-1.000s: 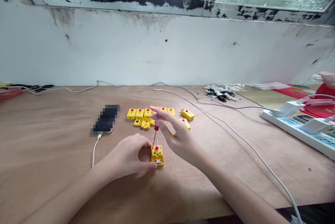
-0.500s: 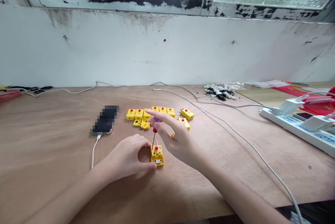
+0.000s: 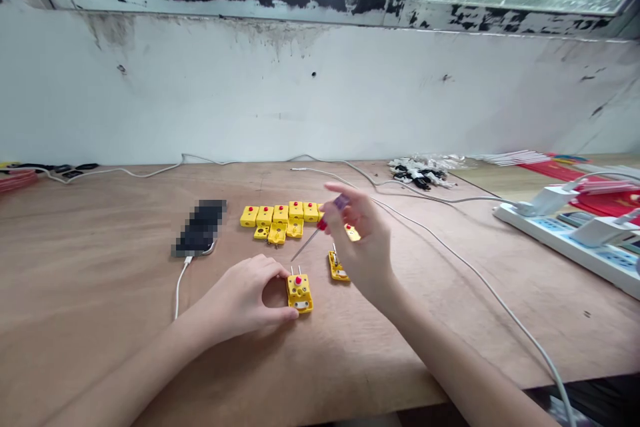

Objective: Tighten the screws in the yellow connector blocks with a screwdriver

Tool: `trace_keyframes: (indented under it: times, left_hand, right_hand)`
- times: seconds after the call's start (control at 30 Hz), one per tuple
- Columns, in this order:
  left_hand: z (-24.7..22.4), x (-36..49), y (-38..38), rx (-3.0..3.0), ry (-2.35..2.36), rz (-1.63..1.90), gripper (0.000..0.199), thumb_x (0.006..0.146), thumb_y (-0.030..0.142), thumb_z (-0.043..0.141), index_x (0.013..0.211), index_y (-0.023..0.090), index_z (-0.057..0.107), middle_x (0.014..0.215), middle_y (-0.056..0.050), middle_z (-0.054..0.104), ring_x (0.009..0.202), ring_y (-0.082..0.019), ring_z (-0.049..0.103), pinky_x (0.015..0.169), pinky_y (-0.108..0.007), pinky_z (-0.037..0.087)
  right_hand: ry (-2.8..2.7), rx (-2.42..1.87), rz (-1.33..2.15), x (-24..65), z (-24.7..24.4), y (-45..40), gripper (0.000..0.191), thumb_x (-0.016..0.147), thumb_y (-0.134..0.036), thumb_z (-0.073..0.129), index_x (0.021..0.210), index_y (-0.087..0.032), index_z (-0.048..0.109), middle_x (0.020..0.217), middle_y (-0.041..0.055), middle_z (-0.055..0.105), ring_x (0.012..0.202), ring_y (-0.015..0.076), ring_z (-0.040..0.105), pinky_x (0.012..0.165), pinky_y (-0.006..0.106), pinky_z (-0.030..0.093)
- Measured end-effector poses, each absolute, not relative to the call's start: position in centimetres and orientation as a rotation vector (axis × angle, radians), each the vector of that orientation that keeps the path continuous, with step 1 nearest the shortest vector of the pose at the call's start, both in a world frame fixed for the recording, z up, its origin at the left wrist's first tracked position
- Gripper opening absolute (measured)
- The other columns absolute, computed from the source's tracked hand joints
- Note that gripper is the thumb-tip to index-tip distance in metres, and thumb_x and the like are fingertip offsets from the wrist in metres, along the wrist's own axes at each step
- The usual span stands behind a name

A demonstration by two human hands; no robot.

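Note:
A yellow plug with a red button and two upright metal pins stands on the wooden table near its front. My left hand grips it from the left side, thumb at the lower edge and fingertips at the upper edge. My right hand is closed around the red and purple handle of a screwdriver. Its shaft points down-left, and the tip is in the air just above the plug, apart from it. Partly behind my right hand lies an open yellow plug half with metal parts inside.
Several yellow plugs with red buttons sit in a row, with open yellow covers before them. A phone on a white cable lies left. At right are a white power strip, a long white cord and black-and-white small parts.
The screwdriver has lifted out of the plug's left side and tilted. My right hand has moved up and right and closed around the handle. My left hand has stayed in place.

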State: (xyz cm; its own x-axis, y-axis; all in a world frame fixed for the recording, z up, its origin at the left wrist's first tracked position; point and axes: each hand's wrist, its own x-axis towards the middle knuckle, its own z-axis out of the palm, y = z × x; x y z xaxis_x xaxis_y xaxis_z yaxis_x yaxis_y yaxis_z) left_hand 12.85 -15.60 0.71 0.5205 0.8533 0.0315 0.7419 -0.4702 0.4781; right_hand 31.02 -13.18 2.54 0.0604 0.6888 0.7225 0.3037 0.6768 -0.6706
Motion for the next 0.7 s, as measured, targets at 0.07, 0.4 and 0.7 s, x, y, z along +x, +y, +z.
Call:
trace_keyframes:
  times: [0.07, 0.4, 0.7]
  left_hand:
    - [0.7, 12.8, -15.6, 2.365, 1.297, 0.371, 0.031, 0.073, 0.038, 0.068, 0.098, 0.02, 0.064, 0.098, -0.005, 0.066, 0.091, -0.025, 0.059, 0.078, -0.035, 0.044]
    - [0.3, 12.6, -15.1, 2.453, 1.317, 0.423, 0.05, 0.075, 0.051, 0.066, 0.117, 0.023, 0.059, 0.111, -0.006, 0.065, 0.104, -0.028, 0.057, 0.09, -0.041, 0.044]
    - [-0.6, -1.8, -8.0, 1.548, 1.869, 1.05, 0.05, 0.082, 0.04, 0.051, 0.125, 0.015, 0.05, 0.147, -0.013, 0.037, 0.133, -0.038, 0.034, 0.107, -0.045, 0.034]
  right_hand:
    - [-1.448, -0.875, 0.294, 31.4, 2.6, -12.8, 0.022, 0.091, -0.028, 0.046, 0.111, -0.024, 0.055, 0.075, -0.0013, 0.056, 0.059, 0.0107, 0.054, 0.053, 0.025, 0.047]
    - [-2.111, -1.051, 0.196, 31.4, 1.1, -12.1, 0.016, 0.093, -0.022, 0.042, 0.102, -0.023, 0.055, 0.076, -0.0008, 0.065, 0.057, 0.0117, 0.056, 0.056, 0.024, 0.041]
    - [-1.991, -1.314, 0.288, 32.5, 1.4, -11.2, 0.016, 0.094, -0.026, 0.032, 0.103, -0.022, 0.044, 0.063, -0.0032, 0.054, 0.046, 0.0124, 0.049, 0.049, 0.023, 0.034]
